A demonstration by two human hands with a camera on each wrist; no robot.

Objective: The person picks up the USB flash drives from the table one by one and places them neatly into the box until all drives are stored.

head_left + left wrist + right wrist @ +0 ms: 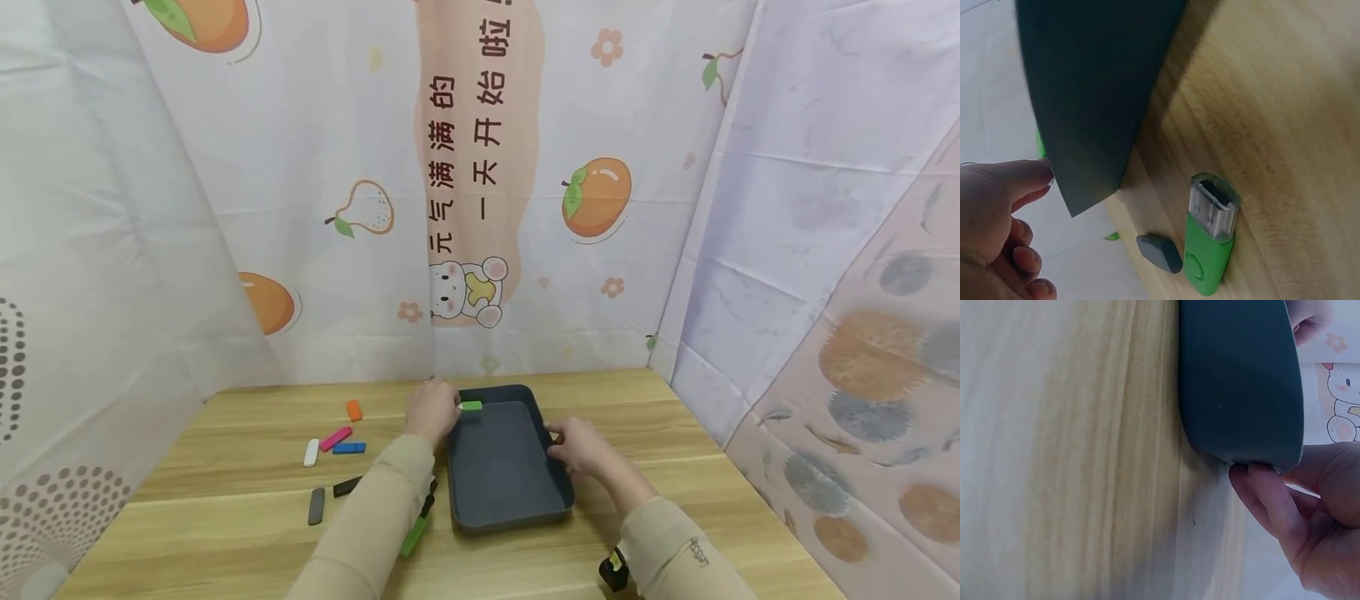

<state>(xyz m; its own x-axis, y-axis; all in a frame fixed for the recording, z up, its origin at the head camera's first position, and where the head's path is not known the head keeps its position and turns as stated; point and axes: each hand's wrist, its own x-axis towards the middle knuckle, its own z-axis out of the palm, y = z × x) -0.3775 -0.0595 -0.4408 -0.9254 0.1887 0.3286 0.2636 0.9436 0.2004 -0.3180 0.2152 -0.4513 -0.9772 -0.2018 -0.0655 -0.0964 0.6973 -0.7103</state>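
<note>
My left hand (433, 410) pinches a green USB flash drive (471, 406) over the far left corner of a dark grey rectangular tray (510, 467). In the left wrist view, the tray's wall (1094, 112) covers most of that drive; only a green sliver (1040, 145) shows by the thumb. At the tray's right side, my right hand (581, 448) grips the wall, fingers against its outside in the right wrist view and thumb near the rim. Another green USB flash drive (1209, 250) with a clear cap lies on the table left of the tray, beside a dark grey one (1160, 252).
Left of the tray, on the wooden table (225, 475), lie orange (354, 410), pink (336, 439), blue (349, 448), white (311, 452), grey (316, 506) and black (347, 487) sticks. My left forearm partly hides this area. A printed curtain (337, 275) hangs behind the table.
</note>
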